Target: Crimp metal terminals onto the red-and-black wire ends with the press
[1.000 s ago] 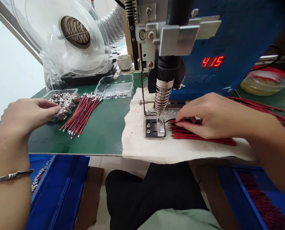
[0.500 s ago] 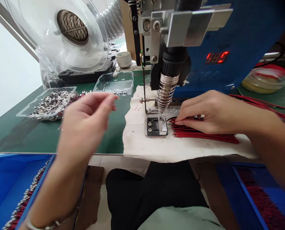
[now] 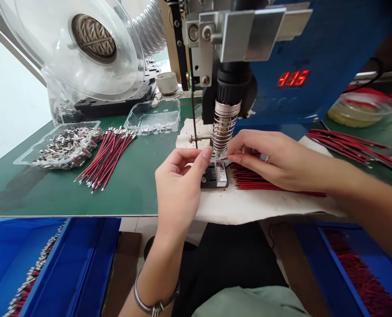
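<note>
My right hand (image 3: 275,156) pinches a red wire (image 3: 225,158) beside the spring-wrapped tip (image 3: 227,127) of the blue machine. Just left of that tip, my left hand (image 3: 181,187) has thumb and forefinger pressed together; whatever they hold is too small or hidden to make out. Under the tip sits a small metal block on a black fixture (image 3: 212,180), partly covered by my left fingers. Red and black wires (image 3: 258,180) lie side by side on the pale cloth (image 3: 228,209), below my right hand.
A bundle of wires with metal ends (image 3: 108,156) lies left, beside a clear tray of small metal parts (image 3: 67,147). Behind stands another clear tray (image 3: 156,115). More wires (image 3: 350,145) lie right. Blue bins (image 3: 80,259) flank my legs. The machine's display (image 3: 293,79) glows red.
My left hand has come right, from near the metal-parts tray to the fixture, uncovering the wire bundle. My right hand has lifted slightly left from the row of wires with a red wire.
</note>
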Motion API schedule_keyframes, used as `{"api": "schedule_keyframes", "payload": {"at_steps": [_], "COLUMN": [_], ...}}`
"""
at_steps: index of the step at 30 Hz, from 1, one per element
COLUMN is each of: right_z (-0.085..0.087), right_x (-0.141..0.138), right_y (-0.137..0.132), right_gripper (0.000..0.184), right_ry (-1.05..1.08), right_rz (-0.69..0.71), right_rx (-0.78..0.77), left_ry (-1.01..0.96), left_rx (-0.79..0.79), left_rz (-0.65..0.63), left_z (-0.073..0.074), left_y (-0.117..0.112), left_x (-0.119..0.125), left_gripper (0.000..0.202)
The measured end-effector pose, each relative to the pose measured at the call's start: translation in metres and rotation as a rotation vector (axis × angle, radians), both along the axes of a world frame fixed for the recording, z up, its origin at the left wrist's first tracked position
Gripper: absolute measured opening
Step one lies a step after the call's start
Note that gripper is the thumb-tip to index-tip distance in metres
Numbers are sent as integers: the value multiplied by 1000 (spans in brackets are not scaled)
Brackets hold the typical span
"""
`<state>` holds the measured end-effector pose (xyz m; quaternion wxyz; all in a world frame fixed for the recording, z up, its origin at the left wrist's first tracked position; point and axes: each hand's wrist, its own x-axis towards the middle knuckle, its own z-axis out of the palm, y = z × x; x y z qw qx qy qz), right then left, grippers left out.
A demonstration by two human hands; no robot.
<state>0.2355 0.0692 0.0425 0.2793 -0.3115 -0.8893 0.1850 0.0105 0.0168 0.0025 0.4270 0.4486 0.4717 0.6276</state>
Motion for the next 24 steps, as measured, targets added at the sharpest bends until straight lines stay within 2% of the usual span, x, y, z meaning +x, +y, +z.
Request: {"api": "schedule_keyframes", "payload": {"at_steps": [3, 7, 13, 17, 24], "right_z": [0, -1, -3, -3, -4], "right_x": [-3, -3, -3, -3, -4], "right_y": [-3, -6, -8, -10, -11], "right_gripper": [24, 24, 25, 26, 24], "right_ry": [6, -13, -58, -47, -30], "right_rz": [4, -9, -39, -47, -49], "right_rx": [-26, 21, 55, 70, 91], "left_ry": [23, 60, 219, 228, 224], "left_rx": [-3, -2, 53, 51, 64], "left_rz": [-8, 6, 140, 131, 123], "left_z": [-3, -3, 0, 1, 0], "left_y": [-4, -8, -14, -15, -15], "left_x": [-2, -1, 5, 5, 5], "left_gripper": [36, 28, 19, 23, 18]}}
